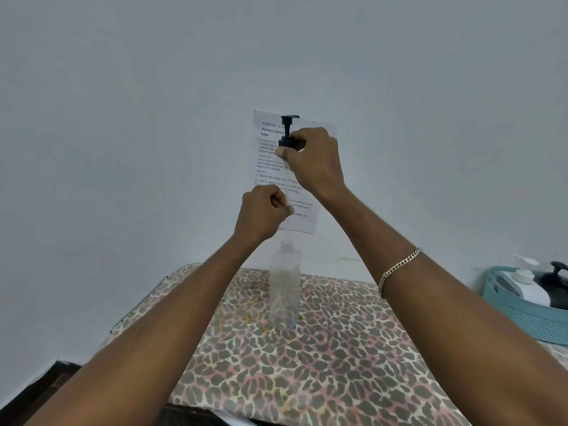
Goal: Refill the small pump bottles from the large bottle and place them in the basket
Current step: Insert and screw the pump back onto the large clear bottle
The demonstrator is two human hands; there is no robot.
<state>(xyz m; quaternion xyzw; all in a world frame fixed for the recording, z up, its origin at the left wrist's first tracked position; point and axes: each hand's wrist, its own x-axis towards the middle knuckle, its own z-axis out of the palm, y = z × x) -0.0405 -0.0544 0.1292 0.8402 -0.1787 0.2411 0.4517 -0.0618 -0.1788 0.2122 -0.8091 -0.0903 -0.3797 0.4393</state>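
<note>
The left hand (264, 210) is curled, thumb and fingertips pinching the thin dip tube (287, 233) partway down its length. Directly below that pinch the small clear bottle (284, 290) stands upright and uncapped on a leopard-print cloth (338, 348), with the tube's lower end at its neck. Above the pinch, the right hand (312, 162) grips the collar of the black pump head (288, 130), in front of a printed sheet (267, 167) on the wall. Well right of and below both grips sits a teal basket (522, 318) holding a white bottle (522, 287).
</note>
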